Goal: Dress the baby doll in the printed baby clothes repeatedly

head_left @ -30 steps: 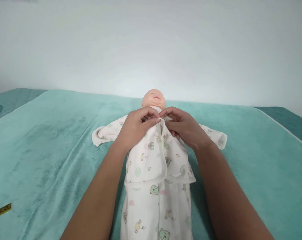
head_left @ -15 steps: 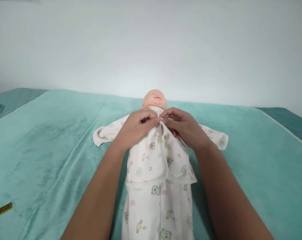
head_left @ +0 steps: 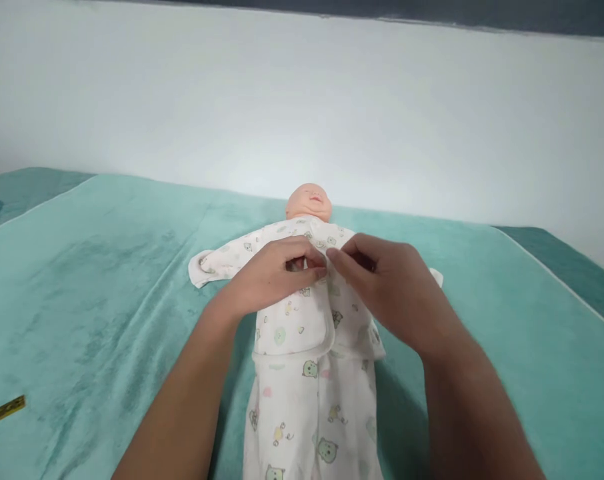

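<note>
A baby doll [head_left: 309, 202] lies on its back, its head at the far end and its arms spread sideways. It wears a white baby shirt [head_left: 293, 330] printed with small animals, above matching pants [head_left: 302, 420]. At the chest, my left hand [head_left: 285, 267] pinches the front edge of the shirt between thumb and forefinger. Just across from it, my right hand [head_left: 389, 280] has thumb and fingertips drawn together over the shirt front. What the right fingers hold, if anything, is too small to make out. The right hand covers most of the doll's sleeve on that side.
A teal plush cover [head_left: 107, 300] spreads under the doll, with some creases at the left. Behind it rises a pale wall [head_left: 302, 100] with a dark band along the top. A yellow strip with dark markings [head_left: 3, 411] lies at the left edge.
Both hands have come down from the neckline to mid-chest, and the right has shifted outward a little. The shirt's upper front now lies flatter. The view has tilted slightly.
</note>
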Tool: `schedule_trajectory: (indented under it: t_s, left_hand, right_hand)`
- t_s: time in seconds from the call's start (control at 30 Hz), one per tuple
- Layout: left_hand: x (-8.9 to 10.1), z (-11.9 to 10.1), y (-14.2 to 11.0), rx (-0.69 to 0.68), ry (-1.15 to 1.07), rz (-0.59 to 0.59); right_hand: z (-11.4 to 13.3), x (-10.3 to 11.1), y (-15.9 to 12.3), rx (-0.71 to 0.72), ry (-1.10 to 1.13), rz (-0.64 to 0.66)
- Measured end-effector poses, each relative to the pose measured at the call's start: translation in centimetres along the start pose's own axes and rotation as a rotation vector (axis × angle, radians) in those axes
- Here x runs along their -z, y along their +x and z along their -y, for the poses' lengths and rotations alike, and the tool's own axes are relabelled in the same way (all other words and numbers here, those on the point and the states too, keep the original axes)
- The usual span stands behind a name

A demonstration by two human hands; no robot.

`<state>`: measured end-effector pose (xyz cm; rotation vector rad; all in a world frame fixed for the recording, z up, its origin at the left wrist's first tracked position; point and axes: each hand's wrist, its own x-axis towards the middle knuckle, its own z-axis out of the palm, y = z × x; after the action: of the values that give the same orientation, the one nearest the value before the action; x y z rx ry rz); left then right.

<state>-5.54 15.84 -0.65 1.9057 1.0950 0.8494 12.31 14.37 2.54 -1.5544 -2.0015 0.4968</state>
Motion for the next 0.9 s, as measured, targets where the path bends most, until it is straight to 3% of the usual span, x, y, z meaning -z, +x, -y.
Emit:
schedule_trajectory:
  t_s: [0.17,0.33,0.53,0.67,0.9]
  left_hand:
    - [0.6,0.0,-0.2,-0.011,0.018,0.073]
    - [1.2,0.3,-0.5,0.007,-0.096,0.144]
    - [1.4,0.4,-0.5,0.039,-0.242,0.126]
    - [0.9,0.3,-0.4,0.057,-0.255,0.039]
    - [0.3,-0.1,-0.3,0.078,-0.251,-0.015]
  right_hand:
    - [-0.2,-1.0,-0.3,-0.109,-0.153,0.125]
    - [-0.4,-1.7,-0.2,-0.2,-0.185,0.12]
    - [-0.1,-2.8,-0.4,-0.149,-0.304,0.064]
    - [-1.5,-2.2,0.1,-0.114,-0.095,0.109]
    - [-3.2,-0.7,0.5,-0.126,0.622,0.35]
